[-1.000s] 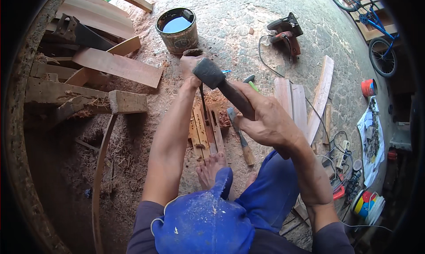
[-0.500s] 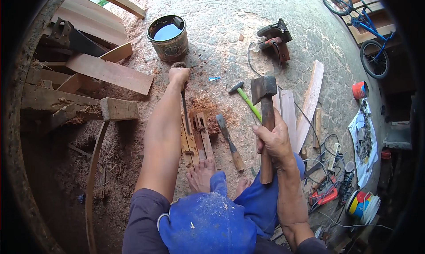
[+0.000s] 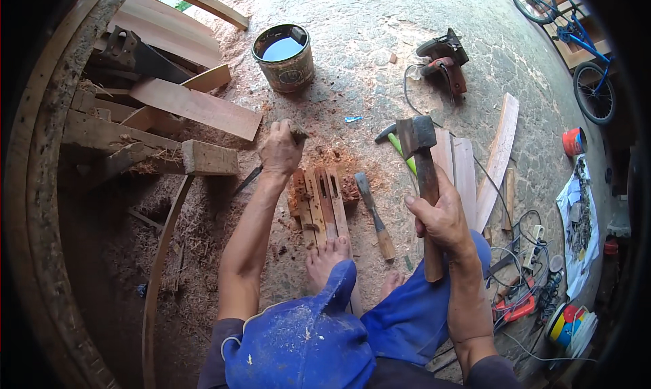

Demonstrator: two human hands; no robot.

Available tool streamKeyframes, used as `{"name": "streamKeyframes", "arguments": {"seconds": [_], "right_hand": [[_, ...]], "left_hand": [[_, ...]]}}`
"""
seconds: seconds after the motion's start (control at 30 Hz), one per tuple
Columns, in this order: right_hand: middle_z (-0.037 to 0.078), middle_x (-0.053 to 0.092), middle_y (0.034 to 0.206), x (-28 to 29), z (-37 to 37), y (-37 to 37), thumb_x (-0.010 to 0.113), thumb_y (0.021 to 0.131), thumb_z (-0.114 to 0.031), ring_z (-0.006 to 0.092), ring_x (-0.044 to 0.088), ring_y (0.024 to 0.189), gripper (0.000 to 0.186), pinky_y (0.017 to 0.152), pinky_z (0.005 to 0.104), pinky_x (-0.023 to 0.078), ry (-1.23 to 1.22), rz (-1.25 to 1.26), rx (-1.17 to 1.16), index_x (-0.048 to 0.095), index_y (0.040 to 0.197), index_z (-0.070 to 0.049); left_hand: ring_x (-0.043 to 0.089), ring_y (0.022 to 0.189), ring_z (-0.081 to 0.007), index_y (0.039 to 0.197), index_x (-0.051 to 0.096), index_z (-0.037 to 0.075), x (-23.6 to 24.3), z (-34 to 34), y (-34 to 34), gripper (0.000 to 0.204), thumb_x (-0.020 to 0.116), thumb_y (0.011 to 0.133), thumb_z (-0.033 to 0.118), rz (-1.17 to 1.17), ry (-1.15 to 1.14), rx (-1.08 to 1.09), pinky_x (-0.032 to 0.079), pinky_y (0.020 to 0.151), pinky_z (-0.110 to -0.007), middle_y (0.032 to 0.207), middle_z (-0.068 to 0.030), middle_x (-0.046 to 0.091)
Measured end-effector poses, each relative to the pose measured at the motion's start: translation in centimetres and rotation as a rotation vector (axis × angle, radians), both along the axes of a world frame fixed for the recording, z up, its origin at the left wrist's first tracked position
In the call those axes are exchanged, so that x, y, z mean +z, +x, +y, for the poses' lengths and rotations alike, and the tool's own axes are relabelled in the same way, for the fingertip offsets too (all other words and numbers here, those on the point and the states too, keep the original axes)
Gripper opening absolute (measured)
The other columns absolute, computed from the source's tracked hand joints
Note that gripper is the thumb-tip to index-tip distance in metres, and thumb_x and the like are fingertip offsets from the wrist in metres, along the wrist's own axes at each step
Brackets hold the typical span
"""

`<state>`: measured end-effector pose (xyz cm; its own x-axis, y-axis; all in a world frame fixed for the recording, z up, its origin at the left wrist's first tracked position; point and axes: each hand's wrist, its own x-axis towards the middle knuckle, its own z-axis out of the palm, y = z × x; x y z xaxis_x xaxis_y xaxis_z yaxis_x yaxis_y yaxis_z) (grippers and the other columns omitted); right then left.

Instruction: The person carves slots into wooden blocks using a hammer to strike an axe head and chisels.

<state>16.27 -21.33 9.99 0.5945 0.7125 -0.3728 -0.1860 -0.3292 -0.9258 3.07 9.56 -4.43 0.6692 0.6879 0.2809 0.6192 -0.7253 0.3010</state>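
Chisel [image 3: 249, 179] held away from slotted wooden strips [image 3: 337, 206], hatchet [image 3: 425, 172] upright

In the head view, the left hand [image 3: 280, 150] is wrapped around the chisel's handle, to the left of the strips' far ends; the dark blade slants down toward the left edge of the floor [image 3: 352, 70] and appears clear of the wood. The right hand [image 3: 444, 216] has its fingers closed about the hatchet's wooden handle, with the head up, away from the chisel.

The strips lie side by side near the middle of the floor, a bare foot [image 3: 329, 259] over their near ends and reddish shavings [image 3: 346, 160] around the far ones. Dark slots show in the two right-hand strips, so part of the cutting looks done. How deep those slots go cannot be told, and whether the two left-hand strips, dotted with crumbs, are finished is unclear; some cutting and clearing-out probably remains.

Just right of the strips lies a second, broader chisel [image 3: 375, 216], with a green-handled hammer [image 3: 401, 149] beyond it. A bucket [image 3: 288, 72] holding liquid stands toward the floor's far edge.
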Motion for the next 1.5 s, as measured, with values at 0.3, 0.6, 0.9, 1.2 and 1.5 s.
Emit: {"name": "streamKeyframes", "arguments": {"seconds": [0.3,0.6,0.9,1.2,1.5], "right_hand": [[0.0,0.055,0.073,-0.8,-0.5,0.1,0.067,0.09,-0.008,0.0083,0.05,0.047,0.068,0.041,0.0269,0.043,0.026,-0.025,-0.011,0.037,0.151,-0.003],[0.001,0.055,0.077,-0.7,-1.3,0.1,0.068,0.09,-0.007,0.0081,0.051,0.048,0.068,0.042,0.026,0.043,-0.043,-0.058,0.003,0.038,0.151,-0.003],[0.0,0.054,0.077,-0.9,-0.8,-0.2,0.069,0.09,-0.01,0.0075,0.05,0.048,0.064,0.042,0.0256,0.043,-0.044,-0.046,0.033,0.041,0.148,-0.005],[0.0,0.054,0.078,-1.1,-0.9,-0.2,0.07,0.091,-0.012,0.0072,0.051,0.05,0.063,0.043,0.0255,0.044,-0.066,-0.067,0.043,0.042,0.147,-0.006],[0.0,0.055,0.076,-0.9,-0.7,-0.3,0.069,0.091,-0.011,0.0074,0.051,0.049,0.062,0.042,0.0253,0.044,-0.073,-0.058,0.032,0.042,0.146,-0.005]], "left_hand": [[0.062,0.083,-0.0124,0.092,0.062,0.005,5.8,-4.1,2.2,0.028,0.083,0.089,0.022,-0.932,-0.322,-0.232,0.051,0.077,-0.029,0.089,-0.0033,0.066],[0.056,0.051,-0.0079,0.071,0.061,0.007,8.3,-4.7,1.3,0.033,0.08,0.092,0.025,-0.916,-0.541,-0.197,0.045,0.048,-0.025,0.059,0.0015,0.059],[0.054,0.05,-0.0078,0.07,0.059,0.007,7.7,-5.2,2.2,0.034,0.08,0.092,0.022,-0.94,-0.407,-0.238,0.043,0.048,-0.026,0.058,0.0027,0.057],[0.054,0.05,-0.0073,0.071,0.062,0.007,8.2,-5.9,2.5,0.032,0.079,0.092,0.024,-0.94,-0.55,-0.256,0.044,0.048,-0.026,0.058,0.0029,0.059],[0.06,0.062,-0.0088,0.08,0.063,0.004,7.9,-5.6,2.2,0.027,0.083,0.088,0.022,-0.857,-0.66,-0.214,0.049,0.059,-0.028,0.069,0.0007,0.064]]}}
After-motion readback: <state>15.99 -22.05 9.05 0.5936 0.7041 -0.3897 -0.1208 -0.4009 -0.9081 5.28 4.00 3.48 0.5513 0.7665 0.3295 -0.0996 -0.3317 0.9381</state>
